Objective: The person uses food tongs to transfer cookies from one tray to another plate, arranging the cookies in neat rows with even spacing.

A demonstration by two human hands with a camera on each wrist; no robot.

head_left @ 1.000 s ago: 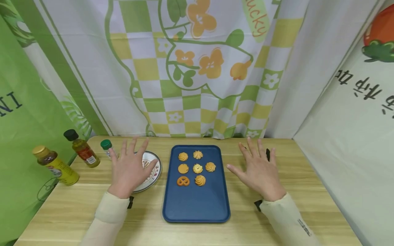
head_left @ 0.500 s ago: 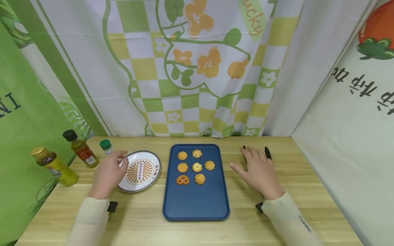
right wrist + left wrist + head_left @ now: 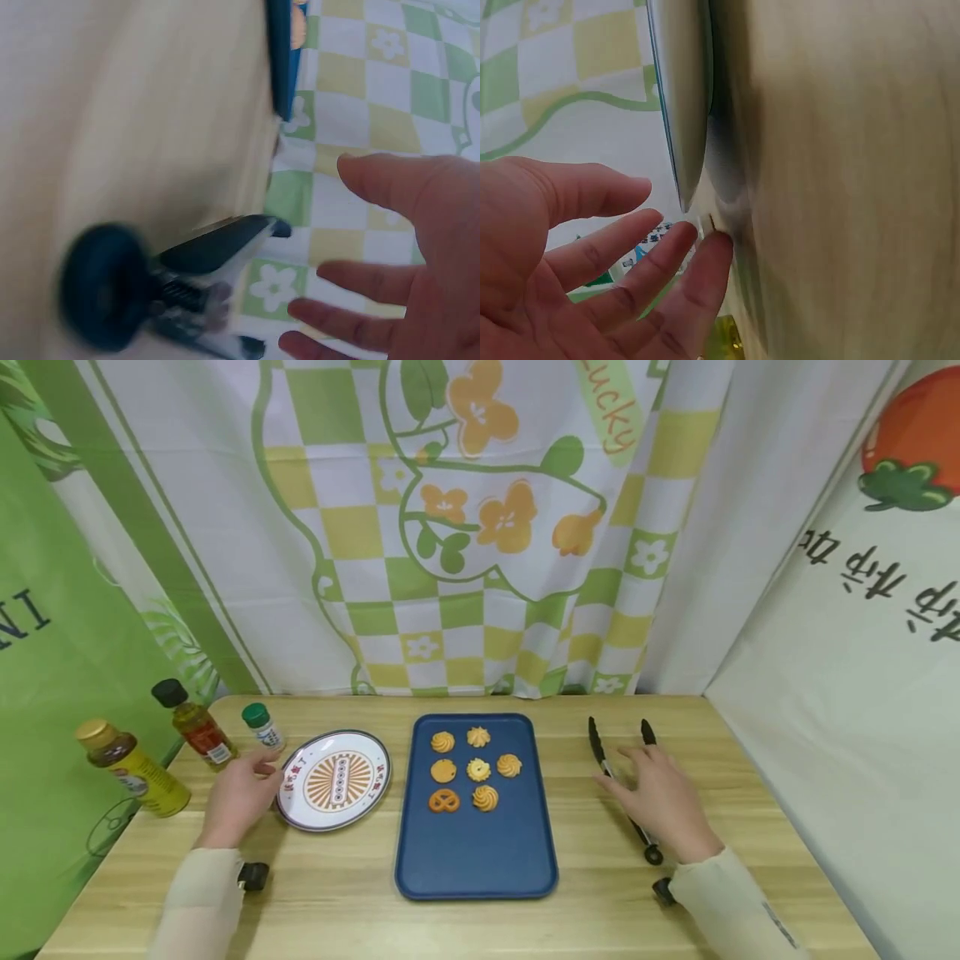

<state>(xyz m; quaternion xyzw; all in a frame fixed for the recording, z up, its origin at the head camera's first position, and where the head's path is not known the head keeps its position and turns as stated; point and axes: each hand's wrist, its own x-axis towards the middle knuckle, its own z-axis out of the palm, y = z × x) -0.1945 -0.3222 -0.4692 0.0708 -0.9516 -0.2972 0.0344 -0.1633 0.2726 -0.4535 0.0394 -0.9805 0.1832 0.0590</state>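
Note:
My left hand [image 3: 234, 800] is at the left rim of a white round plate [image 3: 337, 781] with a brown sunburst print. In the left wrist view its thumb and fingers are parted near the edge of the plate [image 3: 682, 97], with a small gap visible. My right hand [image 3: 666, 800] hovers over black-and-metal tongs [image 3: 597, 745], partly covering them. The right wrist view shows spread, relaxed fingers apart from the tongs [image 3: 217, 247], which lie on the table with their arms spread. Between the hands is a blue tray [image 3: 476, 864] carrying several cookies [image 3: 485, 798] and a pretzel [image 3: 444, 801].
Left of the plate stand a yellow bottle [image 3: 150, 781] with a gold cap, a black-capped bottle [image 3: 201, 727] and a small green-capped jar [image 3: 260, 725]. A patterned curtain [image 3: 465, 593] hangs behind the wooden table [image 3: 330, 902].
My left hand has moved left and down from above the plate to its left rim. My right hand has shifted right and down, uncovering more of the tongs.

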